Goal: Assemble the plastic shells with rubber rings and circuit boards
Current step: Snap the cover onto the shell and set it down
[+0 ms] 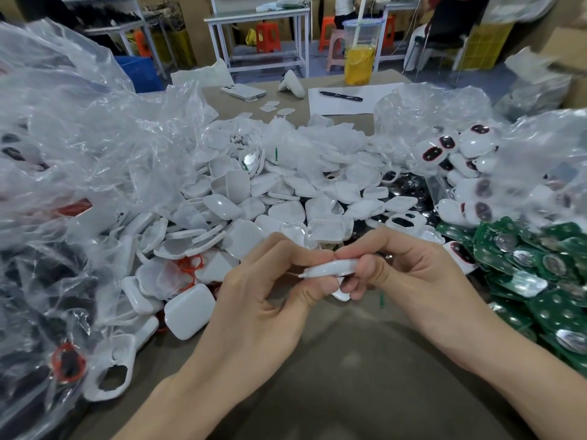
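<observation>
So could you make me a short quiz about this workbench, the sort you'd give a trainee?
1. True or false: the left hand and the right hand both hold one white shell.
2. Where does the pile of green circuit boards lie? A) on the person's right B) on the person's left C) at the far edge.
3. Fill the gap: the black pen at the far side lies on a sheet of ____.
Key: 1 true; 2 A; 3 paper.
</observation>
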### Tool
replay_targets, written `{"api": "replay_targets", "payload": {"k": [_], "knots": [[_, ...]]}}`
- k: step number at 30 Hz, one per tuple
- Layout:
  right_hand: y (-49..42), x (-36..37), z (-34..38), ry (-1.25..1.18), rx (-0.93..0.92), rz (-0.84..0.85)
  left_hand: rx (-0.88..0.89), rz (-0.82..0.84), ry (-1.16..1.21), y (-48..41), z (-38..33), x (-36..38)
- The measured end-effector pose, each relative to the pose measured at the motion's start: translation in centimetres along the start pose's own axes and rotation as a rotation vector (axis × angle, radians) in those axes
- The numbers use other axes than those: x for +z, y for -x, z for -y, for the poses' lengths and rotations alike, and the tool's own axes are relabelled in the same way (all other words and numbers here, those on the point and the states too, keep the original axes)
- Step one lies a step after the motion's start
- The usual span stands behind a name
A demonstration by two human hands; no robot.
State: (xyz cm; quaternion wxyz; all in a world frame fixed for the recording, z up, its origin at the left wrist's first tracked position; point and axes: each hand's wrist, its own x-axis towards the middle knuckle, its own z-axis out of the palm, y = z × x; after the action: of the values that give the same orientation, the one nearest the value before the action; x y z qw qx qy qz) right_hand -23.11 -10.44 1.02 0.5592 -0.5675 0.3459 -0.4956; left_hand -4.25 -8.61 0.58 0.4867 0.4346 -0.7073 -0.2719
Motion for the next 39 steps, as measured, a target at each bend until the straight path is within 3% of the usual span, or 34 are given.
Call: {"api": "replay_targets", "payload": {"k": [11,17,19,22,24,28,39], "knots": [[-0.1,-0.1,-0.1,0.017,0.025,0.004,0.114,-0.074,-0.166,0.1,0.6,0.6],[0.1,-1.1,-0.5,-0.012,0.160,0.015,0.241,0.022,-0.277,-0.1,1.3,-0.2],[0.1,-0.9,-0.5,-0.001,0.170,-0.008,0.158,0.064,-0.227,0.1,1.3,-0.4],[0.0,-0.6,-0.1,0.049,0.090,-0.087,-0.164,0.073,0.085,0.2,0.7,0.0],[0.2,-0.3,0.0,0.087,0.055,-0.084,-0.251,0.047,0.188,-0.1,0.4,0.3],[0.4,0.4,0.0,0.157,0.048,-0.081,-0.249,0.018,0.241,-0.4,0.3,0.7],[0.4,1.3,-1.3,0.197,-0.025,-0.183,-0.179,-0.097,-0.011,0.2,1.3,1.2]]}}
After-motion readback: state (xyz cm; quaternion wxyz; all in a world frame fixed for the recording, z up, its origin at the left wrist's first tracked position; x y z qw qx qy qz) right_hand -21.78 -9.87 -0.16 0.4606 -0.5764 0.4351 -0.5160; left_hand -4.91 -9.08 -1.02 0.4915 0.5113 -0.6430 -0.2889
